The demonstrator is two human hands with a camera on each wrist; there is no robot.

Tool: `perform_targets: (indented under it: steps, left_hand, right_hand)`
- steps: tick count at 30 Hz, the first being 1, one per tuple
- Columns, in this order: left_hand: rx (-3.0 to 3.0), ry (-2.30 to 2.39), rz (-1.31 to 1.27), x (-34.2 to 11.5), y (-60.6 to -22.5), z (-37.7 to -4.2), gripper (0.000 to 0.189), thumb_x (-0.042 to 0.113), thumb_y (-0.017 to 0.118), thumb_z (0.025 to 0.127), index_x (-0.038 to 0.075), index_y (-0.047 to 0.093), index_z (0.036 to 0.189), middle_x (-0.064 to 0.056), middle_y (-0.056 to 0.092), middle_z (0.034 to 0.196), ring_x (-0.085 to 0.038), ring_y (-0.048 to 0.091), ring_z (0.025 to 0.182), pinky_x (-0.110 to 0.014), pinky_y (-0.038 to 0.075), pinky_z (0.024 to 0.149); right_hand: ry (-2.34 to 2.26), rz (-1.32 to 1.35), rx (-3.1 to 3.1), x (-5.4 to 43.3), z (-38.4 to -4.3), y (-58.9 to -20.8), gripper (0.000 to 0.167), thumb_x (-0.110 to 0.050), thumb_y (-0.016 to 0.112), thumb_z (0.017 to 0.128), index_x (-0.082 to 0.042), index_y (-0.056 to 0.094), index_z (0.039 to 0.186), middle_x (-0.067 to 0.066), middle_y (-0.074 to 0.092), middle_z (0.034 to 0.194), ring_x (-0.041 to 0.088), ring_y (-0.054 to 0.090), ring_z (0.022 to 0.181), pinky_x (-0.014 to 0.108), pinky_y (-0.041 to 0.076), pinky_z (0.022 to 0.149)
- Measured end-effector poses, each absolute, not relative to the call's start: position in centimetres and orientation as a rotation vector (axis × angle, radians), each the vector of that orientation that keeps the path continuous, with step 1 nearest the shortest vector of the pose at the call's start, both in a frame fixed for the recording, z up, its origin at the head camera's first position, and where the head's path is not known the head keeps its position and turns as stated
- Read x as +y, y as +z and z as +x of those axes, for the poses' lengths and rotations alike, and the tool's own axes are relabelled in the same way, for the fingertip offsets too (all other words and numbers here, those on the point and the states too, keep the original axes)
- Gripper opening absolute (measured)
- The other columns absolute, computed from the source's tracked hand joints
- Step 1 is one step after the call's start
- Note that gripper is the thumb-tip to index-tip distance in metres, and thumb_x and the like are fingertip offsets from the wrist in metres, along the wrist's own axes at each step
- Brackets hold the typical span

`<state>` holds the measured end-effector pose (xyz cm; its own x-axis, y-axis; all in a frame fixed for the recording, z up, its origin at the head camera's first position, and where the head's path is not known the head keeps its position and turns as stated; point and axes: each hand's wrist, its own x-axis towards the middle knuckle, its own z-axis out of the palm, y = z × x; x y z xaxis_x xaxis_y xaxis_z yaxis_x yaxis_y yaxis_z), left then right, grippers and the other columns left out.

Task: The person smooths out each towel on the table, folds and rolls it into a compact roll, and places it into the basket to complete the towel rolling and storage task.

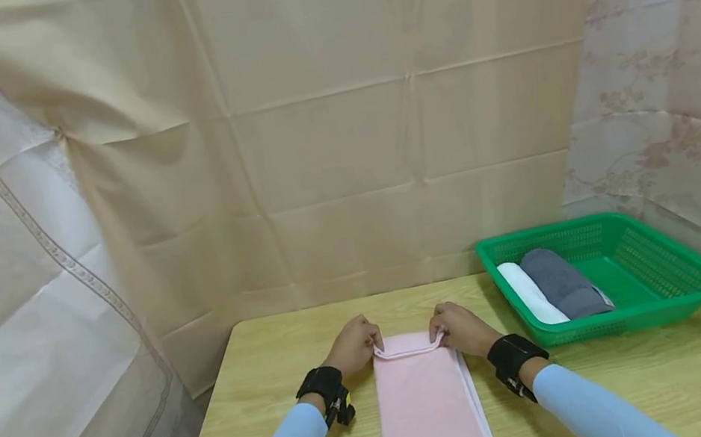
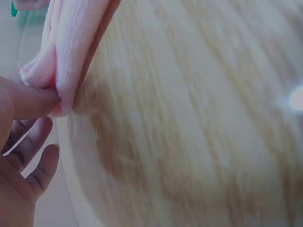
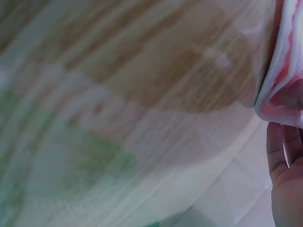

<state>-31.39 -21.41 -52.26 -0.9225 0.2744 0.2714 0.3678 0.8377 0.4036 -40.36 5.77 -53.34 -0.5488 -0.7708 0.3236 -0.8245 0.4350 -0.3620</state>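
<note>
A pink towel lies in a long, narrow strip on the wooden table, its far end turned back over itself in a short fold. At the left corner of that fold my left hand pinches the cloth. My right hand grips the right corner in the same way. In the left wrist view, the thumb of the left hand is tucked into the towel's layers. The right wrist view has layered towel edges above the fingers of the right hand.
To the right stands a green plastic basket with perforated sides. Inside it, a rolled white towel lies beside a rolled grey towel. A beige curtain hangs behind the table's far edge, and a flowered one hangs at the right.
</note>
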Motion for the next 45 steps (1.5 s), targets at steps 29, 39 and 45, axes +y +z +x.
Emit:
perform_targets:
  steps: [29, 39, 45]
  left_hand:
    - [-2.851, -0.726, -0.542, -21.6, -52.4, -31.0, 0.033, -0.013, 0.060, 0.090, 0.017, 0.069, 0.081, 0.003, 0.062, 0.095, -0.016, 0.057, 0.086, -0.031, 0.050, 0.079]
    - [-2.930, -0.953, -0.440, -21.9, -53.4, -31.4, 0.002, 0.017, 0.068, 0.099, 0.015, 0.069, 0.100, 0.006, 0.061, 0.090, -0.011, 0.055, 0.079, -0.031, 0.050, 0.078]
    - [-3.012, -0.890, -0.451, -21.6, -52.4, -31.1, 0.032, 0.021, 0.074, 0.097, 0.005, 0.067, 0.125, 0.000, 0.061, 0.104, -0.014, 0.055, 0.091, -0.030, 0.049, 0.080]
  right_hand:
    - [0.792, 1.574, -2.590, 7.2, -40.9, -53.2, 0.030, 0.007, 0.061, 0.088, -0.019, 0.076, 0.084, -0.004, 0.065, 0.098, 0.015, 0.058, 0.092, 0.034, 0.050, 0.078]
    - [0.979, 1.435, -2.710, 6.6, -40.1, -52.8, 0.010, -0.006, 0.075, 0.092, -0.006, 0.068, 0.100, 0.001, 0.066, 0.091, 0.015, 0.057, 0.083, 0.033, 0.050, 0.074]
    - [1.038, 1.249, -2.903, 6.0, -40.0, -52.3, 0.044, -0.008, 0.080, 0.089, 0.005, 0.064, 0.128, 0.015, 0.069, 0.110, 0.030, 0.064, 0.102, 0.044, 0.054, 0.088]
